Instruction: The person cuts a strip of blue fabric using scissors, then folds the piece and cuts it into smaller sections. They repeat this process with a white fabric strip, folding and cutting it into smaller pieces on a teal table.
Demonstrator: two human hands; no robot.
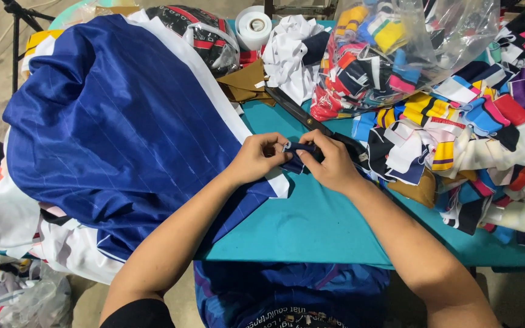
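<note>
My left hand (256,159) and my right hand (334,163) meet over the teal table (311,225), both pinching a small dark blue and white knit collar piece (297,155) between their fingertips. A large heap of blue striped fabric with white edging (116,121) lies to the left, and its corner reaches under my left hand. Black scissors (311,120) lie just beyond my right hand, partly hidden by it.
A pile of multicoloured knit collar pieces (487,140) covers the table's right side. A clear plastic bag of more pieces (390,48) stands at the back. A white tape roll (254,25), white cloth (290,51) and brown fabric (245,82) lie behind. Another bag (13,291) sits on the floor.
</note>
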